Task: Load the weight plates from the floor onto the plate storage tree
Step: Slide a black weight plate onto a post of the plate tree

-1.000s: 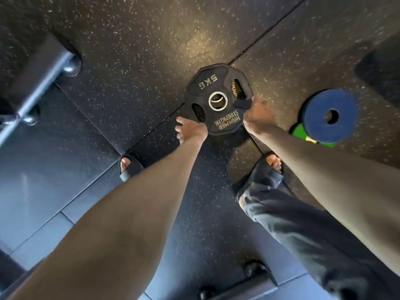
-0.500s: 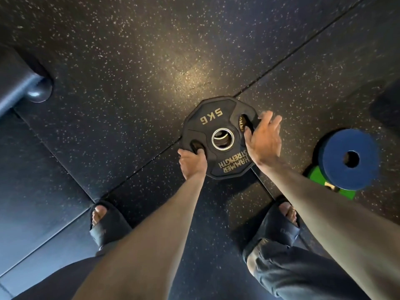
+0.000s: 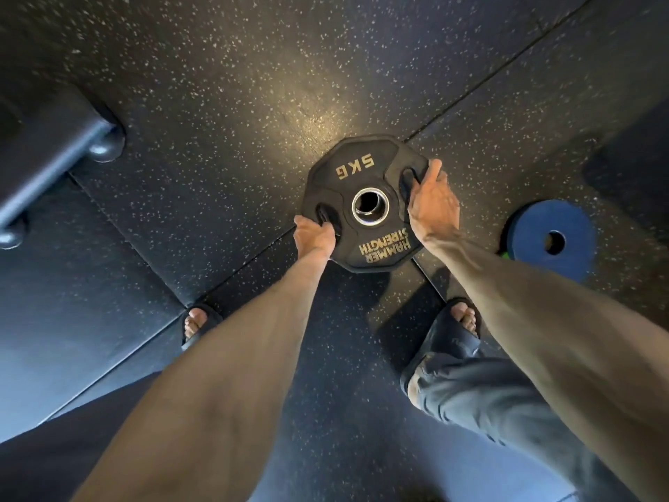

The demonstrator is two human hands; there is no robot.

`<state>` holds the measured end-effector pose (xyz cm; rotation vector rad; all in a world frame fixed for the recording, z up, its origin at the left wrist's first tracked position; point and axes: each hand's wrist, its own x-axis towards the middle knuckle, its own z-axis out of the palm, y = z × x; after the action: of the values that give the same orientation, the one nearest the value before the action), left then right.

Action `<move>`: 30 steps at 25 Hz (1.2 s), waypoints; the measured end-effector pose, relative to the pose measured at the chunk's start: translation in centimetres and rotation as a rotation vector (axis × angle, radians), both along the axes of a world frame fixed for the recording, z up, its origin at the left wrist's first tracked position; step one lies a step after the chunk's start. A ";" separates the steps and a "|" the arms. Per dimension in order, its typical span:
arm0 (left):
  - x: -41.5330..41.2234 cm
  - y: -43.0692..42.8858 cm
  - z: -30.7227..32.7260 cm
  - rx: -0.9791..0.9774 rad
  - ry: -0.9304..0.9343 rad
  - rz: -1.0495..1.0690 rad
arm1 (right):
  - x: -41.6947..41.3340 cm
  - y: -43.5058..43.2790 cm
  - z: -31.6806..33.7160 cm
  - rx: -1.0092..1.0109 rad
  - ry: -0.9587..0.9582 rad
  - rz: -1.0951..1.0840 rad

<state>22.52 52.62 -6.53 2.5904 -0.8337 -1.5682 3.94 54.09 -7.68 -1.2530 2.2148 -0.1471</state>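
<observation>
Black 5 kg plate (image 3: 356, 182) flat on rubber floor (image 3: 217, 103), ahead of your feet. Your left hand (image 3: 314, 238) hooks near-left slot, right hand (image 3: 432, 202) grips far-right slot: opposite sides. Blue plate (image 3: 550, 240) waits rightward.

A single head-worn wide-angle view looks steeply down from standing height at the speckled floor (image 3: 224, 114), near enough that both forearms fill the lower frame. The hands (left (image 3: 314, 238), right (image 3: 433, 204)) meet just above centre; the feet sit at 7 and 5 o'clock. Edges bow with lens distortion.
</observation>
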 end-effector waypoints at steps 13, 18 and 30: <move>-4.6 -4.3 50.6 -0.341 0.034 -0.251 | -2.0 2.4 48.5 -0.246 0.062 -0.400; -10.7 -3.9 64.5 -0.502 0.208 -0.432 | -6.0 6.2 63.4 -0.426 0.194 -0.644; -28.3 13.0 79.3 -0.775 0.571 -1.208 | -12.0 29.9 77.5 -0.727 0.464 -1.481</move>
<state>-5.80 65.66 72.81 0.9458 -2.4297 -1.4249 -8.06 84.01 69.82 0.4580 3.1470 -1.3988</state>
